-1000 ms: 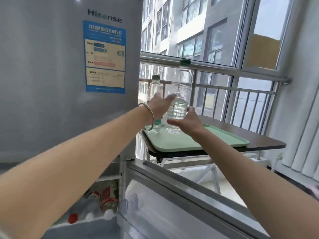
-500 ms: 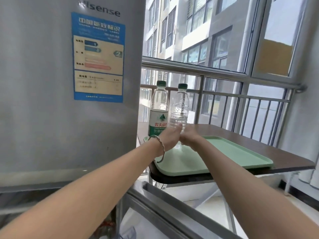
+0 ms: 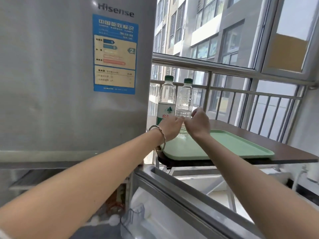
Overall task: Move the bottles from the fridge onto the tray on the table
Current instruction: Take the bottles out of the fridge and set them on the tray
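Bottles from the fridge (image 3: 74, 83) now stand on the green tray (image 3: 224, 149), which sits at the near edge of the brown table (image 3: 283, 149), close enough to reach over the open fridge door (image 3: 181, 204). The labelled bottle (image 3: 166, 100) and the clear bottle (image 3: 186, 100) stand upright, side by side in the tray's far-left corner, leaving room for more. Left hand (image 3: 170, 128) and right hand (image 3: 196, 125) curl loosely before them, seemingly grasping nothing.
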The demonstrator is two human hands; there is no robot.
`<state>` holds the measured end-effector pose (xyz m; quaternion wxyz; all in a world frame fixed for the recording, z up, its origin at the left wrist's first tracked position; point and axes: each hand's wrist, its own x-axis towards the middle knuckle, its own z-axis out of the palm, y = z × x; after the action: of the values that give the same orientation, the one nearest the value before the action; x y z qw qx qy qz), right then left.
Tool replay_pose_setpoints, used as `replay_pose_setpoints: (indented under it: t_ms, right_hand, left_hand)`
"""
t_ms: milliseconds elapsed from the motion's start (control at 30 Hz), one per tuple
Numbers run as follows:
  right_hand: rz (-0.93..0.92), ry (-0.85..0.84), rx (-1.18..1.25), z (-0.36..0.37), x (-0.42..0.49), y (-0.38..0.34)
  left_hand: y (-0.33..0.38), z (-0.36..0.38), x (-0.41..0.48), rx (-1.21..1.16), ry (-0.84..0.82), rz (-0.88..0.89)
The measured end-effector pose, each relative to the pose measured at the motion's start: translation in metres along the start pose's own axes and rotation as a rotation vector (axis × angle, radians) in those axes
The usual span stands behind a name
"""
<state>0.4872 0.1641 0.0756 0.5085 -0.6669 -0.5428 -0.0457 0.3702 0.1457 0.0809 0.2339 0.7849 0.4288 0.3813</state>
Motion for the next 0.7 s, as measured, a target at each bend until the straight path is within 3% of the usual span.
replay_pose_setpoints:
  t_ms: [100,300,533,700]
  right_hand:
    - [-0.185,0.011,0.004,-0.009,-0.026,-0.021]
    - [-0.372,-0.179,-0.023,0.004,-0.097,-0.074]
    - [-0.492,-0.507,-0.219,0.072,-0.178,-0.106]
    - [-0.756,-0.621,-0.426,0.121,-0.232,-0.122]
  left_hand:
    - [0.003,-0.02,-0.026,0.04,0.069,0.035]
    - [-0.025,-0.061,-0.095,0.152,0.182,-0.057]
    - [-0.109,-0.102,-0.162,0.441,-0.049,-0.245]
    - [-0.166,-0.117,-0.191,0.571,-0.264,-0.438]
